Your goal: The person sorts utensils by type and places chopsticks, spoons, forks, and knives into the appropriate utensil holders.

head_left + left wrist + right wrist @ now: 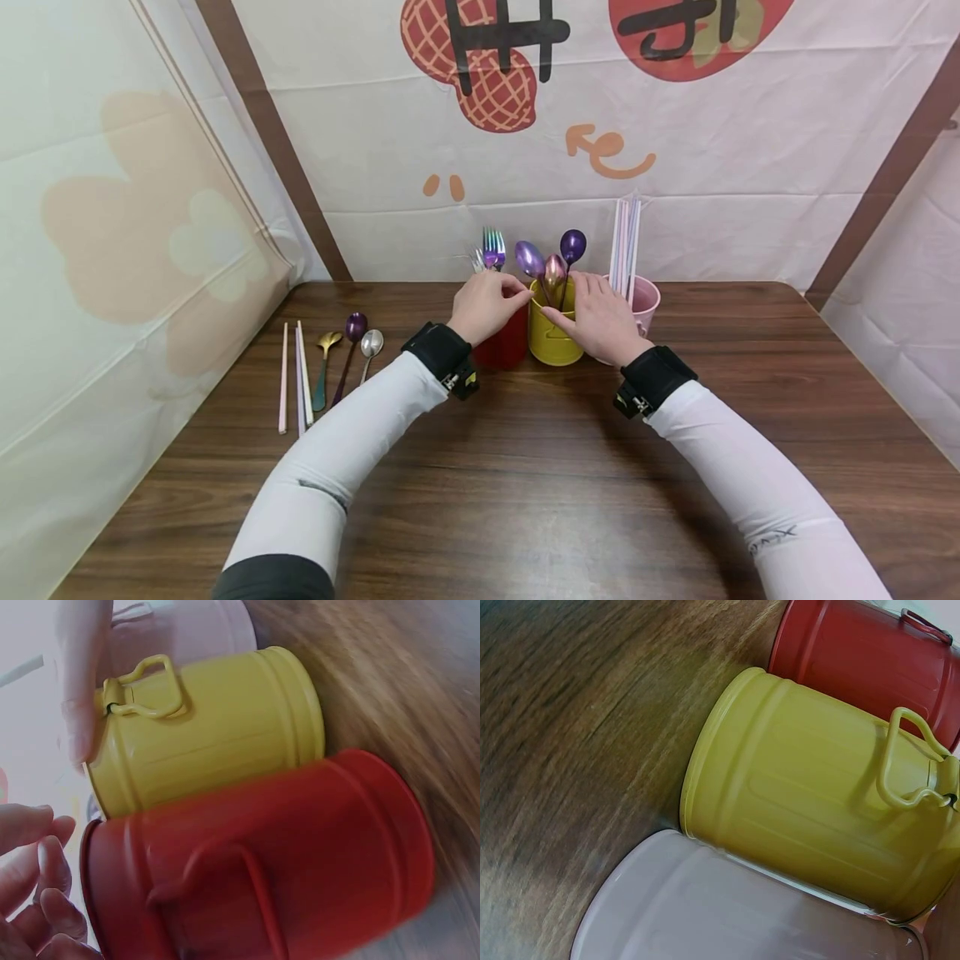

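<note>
My left hand [487, 307] is over the red bucket [255, 862], thumb and fingers loosely curled, with nothing visible between them. In the left wrist view its fingers [52, 877] are beside that bucket's rim. Forks [492, 247] stand up behind this hand. My right hand [596, 321] lies at the right of the yellow bucket [817, 787], fingers fairly straight and thumb stretched across its front near the rim. Two purple spoons [573, 246] and a coppery pink spoon [555, 272] stick up from the yellow bucket.
A pink bucket [647, 298] with pale chopsticks [624, 247] stands to the right. On the table's left lie more chopsticks [283, 379], a gold-and-teal spoon [321, 375], a purple spoon [356, 327] and a silver spoon [372, 342]. A printed cloth wall [360, 142] rises behind the table.
</note>
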`<state>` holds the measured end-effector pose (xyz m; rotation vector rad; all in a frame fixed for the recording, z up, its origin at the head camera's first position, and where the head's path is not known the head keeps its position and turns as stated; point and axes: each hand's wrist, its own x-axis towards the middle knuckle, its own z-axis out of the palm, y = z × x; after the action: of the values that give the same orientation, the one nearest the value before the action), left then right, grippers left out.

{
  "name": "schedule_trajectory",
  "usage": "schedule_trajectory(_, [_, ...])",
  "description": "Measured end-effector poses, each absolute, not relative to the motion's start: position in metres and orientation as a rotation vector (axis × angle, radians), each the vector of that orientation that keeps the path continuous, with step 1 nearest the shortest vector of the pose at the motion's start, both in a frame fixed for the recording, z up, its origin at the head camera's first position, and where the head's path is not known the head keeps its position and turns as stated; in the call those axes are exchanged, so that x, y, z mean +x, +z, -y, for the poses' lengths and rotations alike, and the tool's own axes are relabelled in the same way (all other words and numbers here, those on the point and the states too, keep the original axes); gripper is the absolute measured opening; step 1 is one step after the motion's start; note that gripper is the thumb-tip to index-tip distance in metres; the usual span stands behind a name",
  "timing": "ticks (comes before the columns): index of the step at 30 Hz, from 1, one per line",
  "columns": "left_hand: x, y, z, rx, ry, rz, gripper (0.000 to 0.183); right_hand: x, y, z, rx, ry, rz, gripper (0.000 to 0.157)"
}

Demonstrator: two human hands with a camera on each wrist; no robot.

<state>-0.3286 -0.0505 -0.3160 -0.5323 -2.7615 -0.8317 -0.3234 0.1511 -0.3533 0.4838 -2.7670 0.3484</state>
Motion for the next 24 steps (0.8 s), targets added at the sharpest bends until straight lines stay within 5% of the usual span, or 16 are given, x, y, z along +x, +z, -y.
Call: schedule_trajectory(24, [-0.319,-0.31,0.231,-0.303,-0.368,3.038,0.036,-0.323,-0.353,-0.152,0.491,0.366,2.771,0.086])
